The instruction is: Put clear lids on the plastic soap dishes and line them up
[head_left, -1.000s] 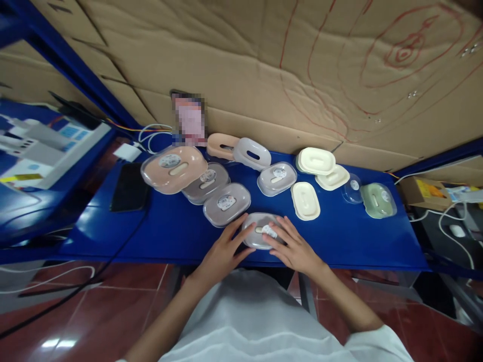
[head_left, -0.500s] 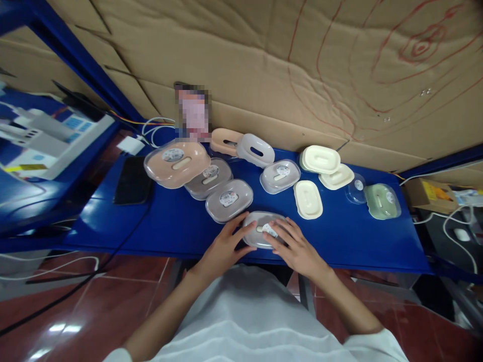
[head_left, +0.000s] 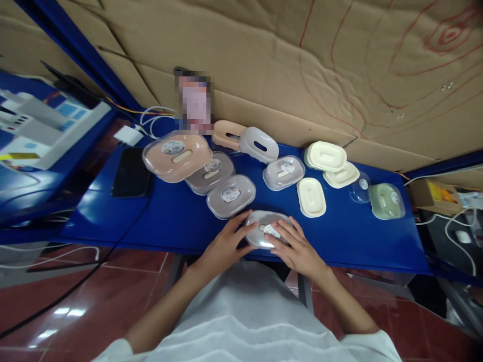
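A grey soap box [head_left: 268, 217] with a clear lid and a round label lies near the table's front edge, between my hands. My left hand [head_left: 226, 241] grips its left end, thumb and fingers curved around it. Across the right end and part of the label lie the fingers of my right hand [head_left: 296, 246], holding that side. Just behind to the left is another lidded grey soap box [head_left: 241, 198], with a second grey one [head_left: 215, 176] beyond it. A cream oval tray [head_left: 311, 197] lies behind my right hand.
On the blue table [head_left: 181, 221] are a large peach soap box [head_left: 192, 163], a grey slotted piece [head_left: 267, 151], stacked cream pieces [head_left: 328, 157] and a green lidded box [head_left: 387, 203]. A black tablet-like slab [head_left: 131, 173] lies left; cardboard [head_left: 264, 65] stands behind.
The view has shifted slightly. Both hands stay on the grey soap box, with the right fingers only a little moved; the other pieces keep their places.
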{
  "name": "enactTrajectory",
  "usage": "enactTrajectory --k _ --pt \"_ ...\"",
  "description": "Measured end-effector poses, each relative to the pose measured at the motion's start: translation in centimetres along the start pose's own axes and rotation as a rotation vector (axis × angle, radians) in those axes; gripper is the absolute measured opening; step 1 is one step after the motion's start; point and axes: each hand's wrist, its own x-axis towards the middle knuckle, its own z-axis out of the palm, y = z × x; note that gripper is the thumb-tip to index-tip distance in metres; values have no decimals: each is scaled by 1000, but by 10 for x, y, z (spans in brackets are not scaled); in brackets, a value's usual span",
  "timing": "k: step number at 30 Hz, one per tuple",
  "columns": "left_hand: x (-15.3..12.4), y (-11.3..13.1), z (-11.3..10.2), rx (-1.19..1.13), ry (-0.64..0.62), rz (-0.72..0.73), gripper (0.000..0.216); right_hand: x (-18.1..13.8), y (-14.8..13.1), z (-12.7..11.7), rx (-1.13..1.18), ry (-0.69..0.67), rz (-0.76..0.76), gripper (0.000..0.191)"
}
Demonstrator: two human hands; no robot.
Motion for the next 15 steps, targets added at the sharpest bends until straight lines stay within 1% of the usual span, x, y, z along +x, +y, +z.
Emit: enactTrajectory --k 4,6,8,10,12,15 --pt "2 2 0 5 -3 -3 69 -2 2 5 -4 57 6 47" --pt "4 3 1 16 -13 -15 71 -3 4 8 -22 64 9 48" --pt "5 5 2 43 -16 -14 73 -5 4 10 -23 58 11 50" --pt "4 7 3 81 2 17 75 -6 4 9 24 72 0 56" --pt "0 11 1 113 35 70 74 -8 5 5 112 138 5 60" --pt "-8 18 -10 135 135 110 71 -7 9 -5 181 325 82 62"
